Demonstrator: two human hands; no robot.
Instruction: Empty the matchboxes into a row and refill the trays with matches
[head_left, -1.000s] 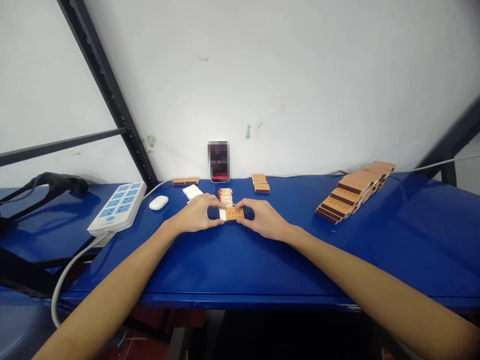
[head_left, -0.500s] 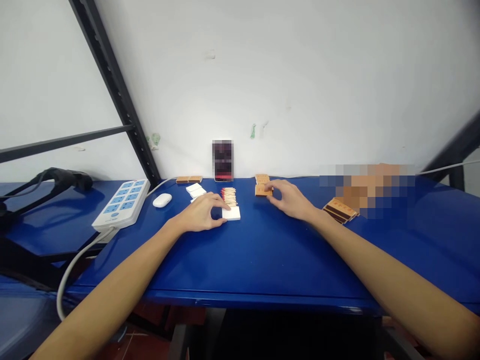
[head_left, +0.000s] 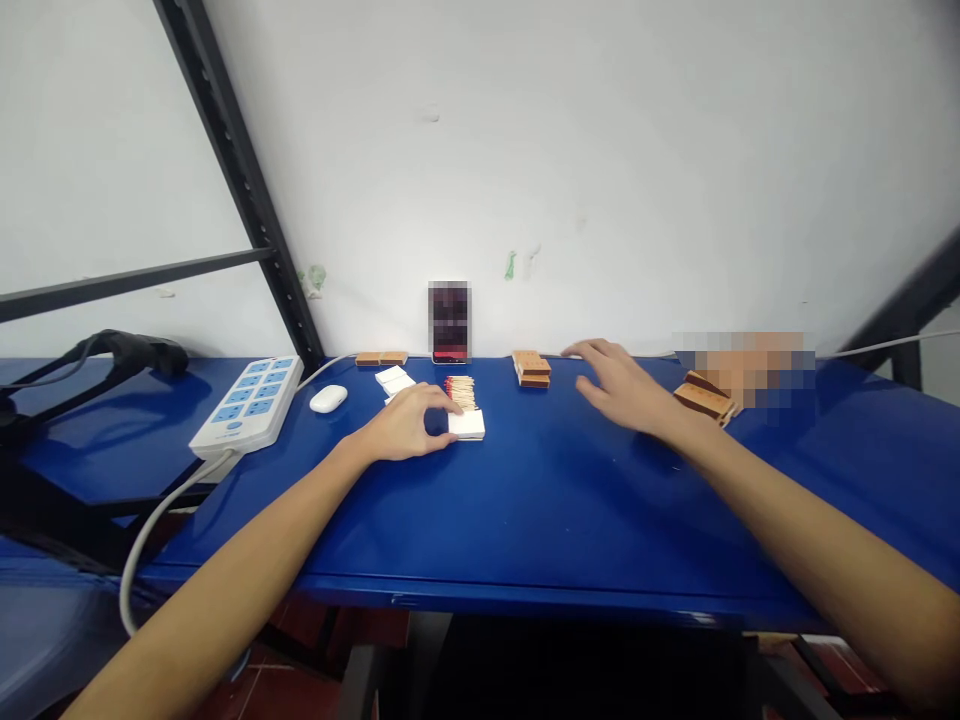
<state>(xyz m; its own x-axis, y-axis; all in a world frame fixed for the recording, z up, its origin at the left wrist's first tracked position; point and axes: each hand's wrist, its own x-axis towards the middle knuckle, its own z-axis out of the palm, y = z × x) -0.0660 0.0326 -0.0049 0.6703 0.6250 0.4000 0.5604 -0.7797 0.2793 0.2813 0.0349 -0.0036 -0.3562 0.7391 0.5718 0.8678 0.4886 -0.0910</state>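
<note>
My left hand (head_left: 405,422) pinches the left end of a small white matchbox tray (head_left: 469,425) on the blue table. Right behind the tray lies a row of red-tipped matches (head_left: 463,393). My right hand (head_left: 619,388) is off to the right with its fingers spread and nothing in them. Just left of its fingertips sit stacked orange-brown matchbox sleeves (head_left: 532,369) with dark striking sides. More white trays (head_left: 394,379) lie behind my left hand, partly hidden by it.
A phone (head_left: 450,325) leans on the wall at the back. Further left are a white earbud case (head_left: 328,399) and a power strip (head_left: 249,405) with its cable. Brown matchbox sleeves (head_left: 703,398) lie at the right beside a blurred patch. More sleeves (head_left: 381,358) rest by the wall.
My right hand has let go of the matchbox sleeve, which now sits in the stack, and has moved right with its fingers opening. The left hand stays on the tray.
</note>
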